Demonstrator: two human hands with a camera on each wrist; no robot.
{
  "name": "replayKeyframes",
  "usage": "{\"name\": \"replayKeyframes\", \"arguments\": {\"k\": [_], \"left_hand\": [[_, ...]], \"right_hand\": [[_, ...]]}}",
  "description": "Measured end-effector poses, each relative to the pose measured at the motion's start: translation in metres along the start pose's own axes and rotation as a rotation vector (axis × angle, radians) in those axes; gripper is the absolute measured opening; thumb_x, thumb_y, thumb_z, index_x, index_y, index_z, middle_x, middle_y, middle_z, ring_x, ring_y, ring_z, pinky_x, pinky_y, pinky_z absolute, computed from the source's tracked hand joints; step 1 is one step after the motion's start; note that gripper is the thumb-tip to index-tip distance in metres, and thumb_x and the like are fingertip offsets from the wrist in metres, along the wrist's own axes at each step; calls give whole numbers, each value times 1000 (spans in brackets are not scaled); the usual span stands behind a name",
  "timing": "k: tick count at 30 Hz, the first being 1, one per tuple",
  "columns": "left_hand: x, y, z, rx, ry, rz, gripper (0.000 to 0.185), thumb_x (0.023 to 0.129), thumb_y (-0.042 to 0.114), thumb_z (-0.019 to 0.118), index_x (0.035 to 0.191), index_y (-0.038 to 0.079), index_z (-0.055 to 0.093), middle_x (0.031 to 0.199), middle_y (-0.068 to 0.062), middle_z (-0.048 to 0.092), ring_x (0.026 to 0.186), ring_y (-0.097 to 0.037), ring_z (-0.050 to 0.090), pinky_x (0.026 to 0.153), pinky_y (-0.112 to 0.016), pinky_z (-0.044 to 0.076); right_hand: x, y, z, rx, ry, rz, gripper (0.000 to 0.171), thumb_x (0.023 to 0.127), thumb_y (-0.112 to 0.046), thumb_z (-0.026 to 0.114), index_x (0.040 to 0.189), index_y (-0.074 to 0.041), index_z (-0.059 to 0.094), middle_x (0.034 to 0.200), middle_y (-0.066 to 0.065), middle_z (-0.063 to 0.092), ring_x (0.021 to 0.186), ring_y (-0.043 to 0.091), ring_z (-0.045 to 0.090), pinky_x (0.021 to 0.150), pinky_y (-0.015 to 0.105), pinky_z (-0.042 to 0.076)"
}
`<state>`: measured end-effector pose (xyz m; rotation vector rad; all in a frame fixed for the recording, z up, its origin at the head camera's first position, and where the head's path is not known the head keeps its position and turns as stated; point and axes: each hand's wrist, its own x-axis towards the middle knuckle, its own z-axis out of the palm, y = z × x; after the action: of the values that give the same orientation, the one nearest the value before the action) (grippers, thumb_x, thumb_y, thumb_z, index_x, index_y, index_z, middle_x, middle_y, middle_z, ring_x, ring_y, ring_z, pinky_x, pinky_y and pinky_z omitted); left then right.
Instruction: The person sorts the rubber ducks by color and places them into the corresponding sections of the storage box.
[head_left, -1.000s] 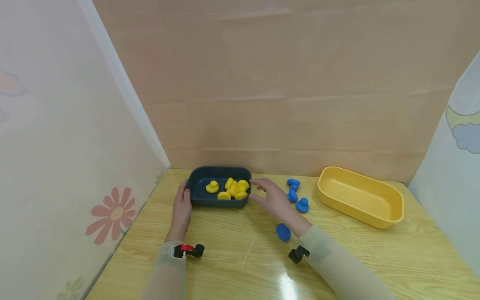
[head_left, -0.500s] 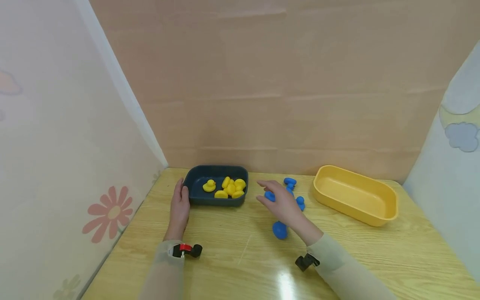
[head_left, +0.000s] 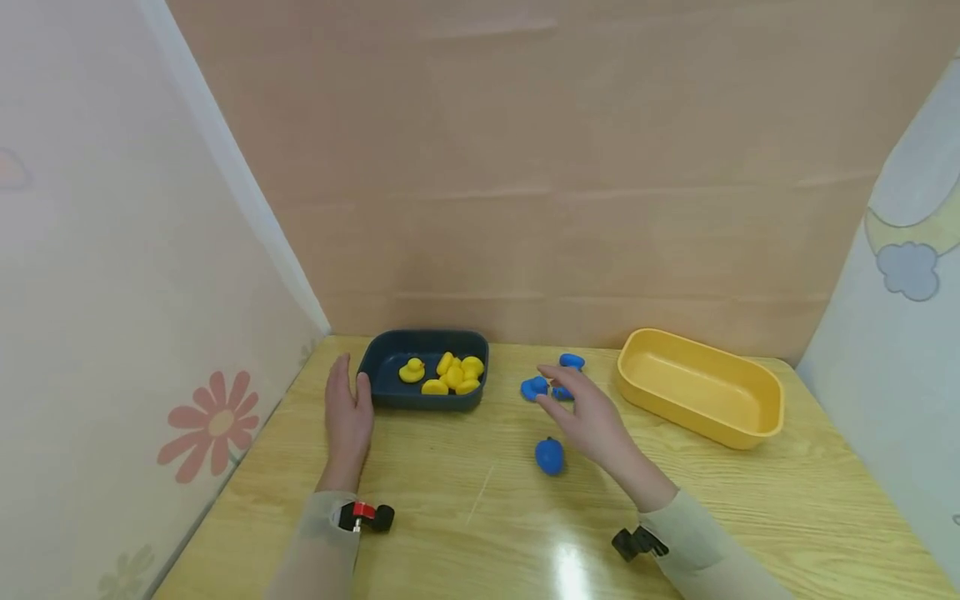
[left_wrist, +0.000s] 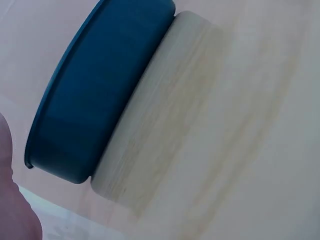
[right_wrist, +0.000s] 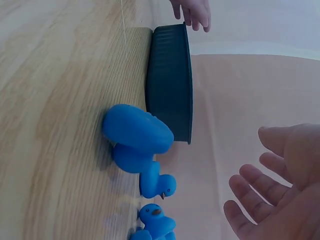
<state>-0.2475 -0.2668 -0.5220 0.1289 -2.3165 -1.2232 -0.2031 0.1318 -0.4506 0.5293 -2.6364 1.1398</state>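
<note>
Since a second ago I have watched the right hand [head_left: 596, 425] draw away from the right end of the dark tray [head_left: 423, 402] to beside the blue ducks [head_left: 534, 388], while the left hand [head_left: 348, 417] has loosened at the tray's left end. On the far left of the worktop [head_left: 442, 517], the dark tray lies with its long axis running left to right. It holds yellow ducks [head_left: 453, 377]: a cluster at its right, and one upright duck at its left, facing right.

I see both hands holding nothing: the left with fingers extended, just beside the dark tray's left corner, contact unclear to me; the right with thumb and fingers well parted in a relaxed curve, partly hiding the blue ducks. One lone blue duck [head_left: 550, 457] lies nearer, long axis near to far, its facing unclear. Farther right, the yellow tray [head_left: 693, 417] slants from far left to near right.
</note>
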Motion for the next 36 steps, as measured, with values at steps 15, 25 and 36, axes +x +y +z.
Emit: {"name": "replayKeyframes", "arguments": {"k": [15, 25, 36], "left_hand": [[-15, 40, -2, 97, -116, 183, 61, 120, 32, 51, 171, 2, 36, 177, -23, 30, 163, -44, 27, 129, -67, 27], [-35, 75, 18, 119, -192, 322, 62, 115, 24, 63, 168, 1, 41, 175, -24, 34, 163, -45, 27, 126, -70, 30], [-58, 104, 46, 83, -312, 443, 65, 111, 24, 70, 167, 3, 43, 174, -22, 38, 162, -44, 31, 123, -68, 36]], "right_hand": [[-34, 15, -30, -7, 68, 54, 51, 111, -30, 70, 158, -13, 60, 151, 14, 63, 134, 41, 63, 104, 68, 54], [-52, 27, -54, -15, 75, 125, 55, 115, -40, 61, 161, -11, 56, 162, 22, 53, 151, 50, 45, 118, 76, 37], [-64, 48, -78, -39, 190, 87, 52, 114, -29, 66, 157, -2, 57, 157, 27, 56, 147, 56, 44, 119, 78, 31]]}}
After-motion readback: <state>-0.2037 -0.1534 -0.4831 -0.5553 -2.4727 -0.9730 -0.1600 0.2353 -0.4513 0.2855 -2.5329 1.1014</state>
